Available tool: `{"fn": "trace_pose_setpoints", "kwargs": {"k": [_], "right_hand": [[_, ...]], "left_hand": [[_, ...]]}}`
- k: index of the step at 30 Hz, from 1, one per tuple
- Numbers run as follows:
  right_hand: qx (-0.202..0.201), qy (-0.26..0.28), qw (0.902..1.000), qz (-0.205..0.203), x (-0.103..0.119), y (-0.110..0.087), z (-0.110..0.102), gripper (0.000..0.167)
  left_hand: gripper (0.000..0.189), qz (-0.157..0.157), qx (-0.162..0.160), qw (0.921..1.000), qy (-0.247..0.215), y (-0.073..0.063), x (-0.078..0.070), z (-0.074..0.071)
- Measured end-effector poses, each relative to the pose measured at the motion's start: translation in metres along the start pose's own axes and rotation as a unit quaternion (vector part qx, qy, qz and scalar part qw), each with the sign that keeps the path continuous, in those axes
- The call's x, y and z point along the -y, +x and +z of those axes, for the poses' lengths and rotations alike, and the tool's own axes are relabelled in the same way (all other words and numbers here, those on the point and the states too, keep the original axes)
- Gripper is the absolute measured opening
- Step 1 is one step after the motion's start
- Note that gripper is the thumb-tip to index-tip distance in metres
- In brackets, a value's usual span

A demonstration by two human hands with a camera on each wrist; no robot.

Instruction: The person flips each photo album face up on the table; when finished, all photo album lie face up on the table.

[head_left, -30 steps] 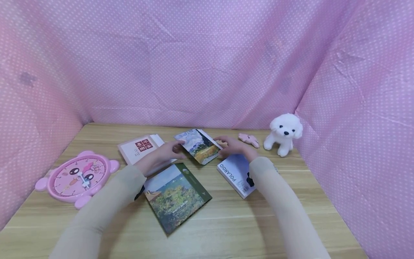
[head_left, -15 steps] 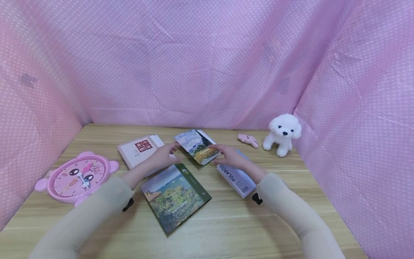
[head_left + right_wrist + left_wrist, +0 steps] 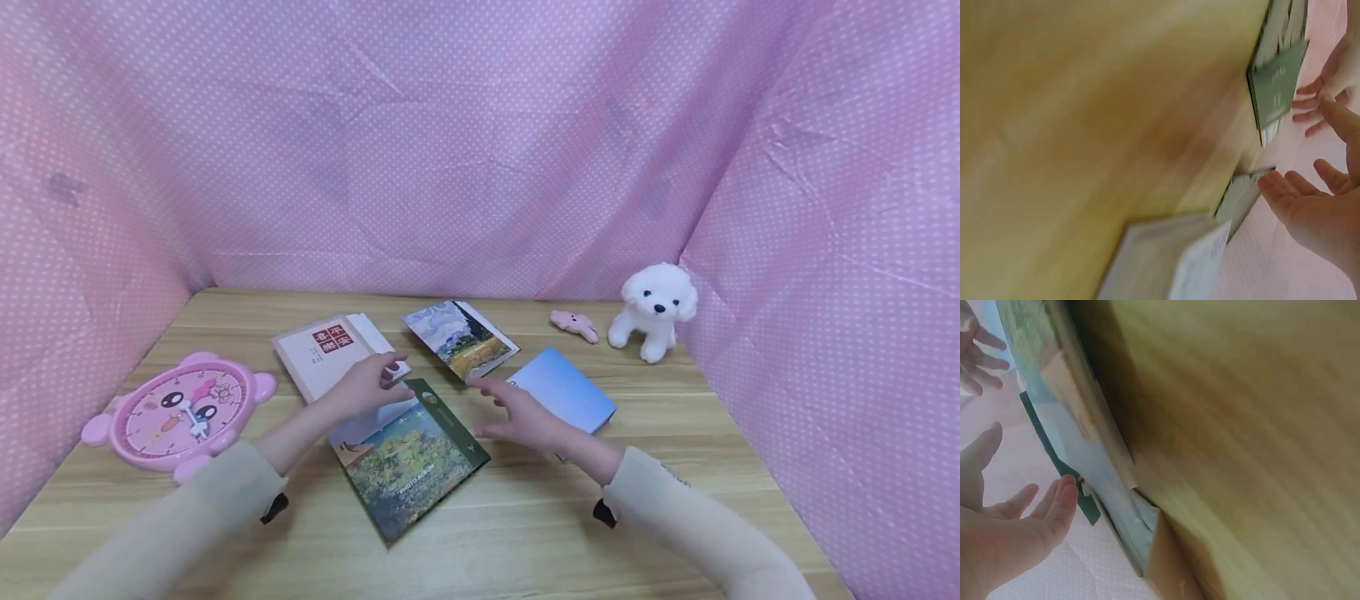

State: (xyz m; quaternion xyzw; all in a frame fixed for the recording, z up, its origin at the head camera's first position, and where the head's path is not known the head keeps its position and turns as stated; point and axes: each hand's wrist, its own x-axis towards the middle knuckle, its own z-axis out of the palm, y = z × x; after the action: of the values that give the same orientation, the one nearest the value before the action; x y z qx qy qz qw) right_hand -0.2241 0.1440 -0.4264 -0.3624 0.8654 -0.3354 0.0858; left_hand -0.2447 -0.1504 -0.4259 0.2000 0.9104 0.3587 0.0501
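Observation:
Fingers spread and holding nothing, my left hand (image 3: pixel 367 387) hovers over the upper left corner of the large photo album (image 3: pixel 420 471), which has a landscape cover and green spine. My right hand (image 3: pixel 521 417), also loosely spread, is between that album and the blue-topped Polaroid album (image 3: pixel 566 383), overlapping the latter's near left part. Just beyond both hands lies a smaller album (image 3: pixel 465 342) with a painted wheat-field cover, its pages slightly fanned. In the right wrist view, the right hand's fingers (image 3: pixel 1285 194) are relaxed, with the large album's green spine (image 3: pixel 1275 90) beyond.
A white album (image 3: pixel 315 350) with red characters lies behind the left hand. The pink clock (image 3: pixel 183 412) is at the left of the wooden table (image 3: pixel 540 533). At back right are a small pink plush (image 3: pixel 576 325) and a white toy dog (image 3: pixel 652 312). Pink dotted cloth (image 3: pixel 480 150) surrounds the table.
Both hands have drawn back from the wheat-field album toward the person, the left from its left corner and the right from its right edge. That album stays in place; more of the blue top shows.

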Motion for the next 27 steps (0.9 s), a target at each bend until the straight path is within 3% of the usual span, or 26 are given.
{"fn": "trace_pose_setpoints", "kwargs": {"k": [9,16,27], "right_hand": [[0.039,-0.033,0.9986,0.017,0.007,-0.019,0.023,0.084],[0.098,-0.064,0.9928,0.025,0.011,-0.023,0.029,0.075],[0.070,-0.095,0.9930,0.013,0.013,-0.020,0.032,0.062]], "left_hand": [[0.074,-0.034,0.017,0.9991,0.020,-0.013,0.001,0.007],[0.068,-0.034,0.031,0.9974,0.055,-0.018,0.003,0.008],[0.064,-0.052,0.031,0.9974,0.038,-0.018,0.002,0.005]]}}
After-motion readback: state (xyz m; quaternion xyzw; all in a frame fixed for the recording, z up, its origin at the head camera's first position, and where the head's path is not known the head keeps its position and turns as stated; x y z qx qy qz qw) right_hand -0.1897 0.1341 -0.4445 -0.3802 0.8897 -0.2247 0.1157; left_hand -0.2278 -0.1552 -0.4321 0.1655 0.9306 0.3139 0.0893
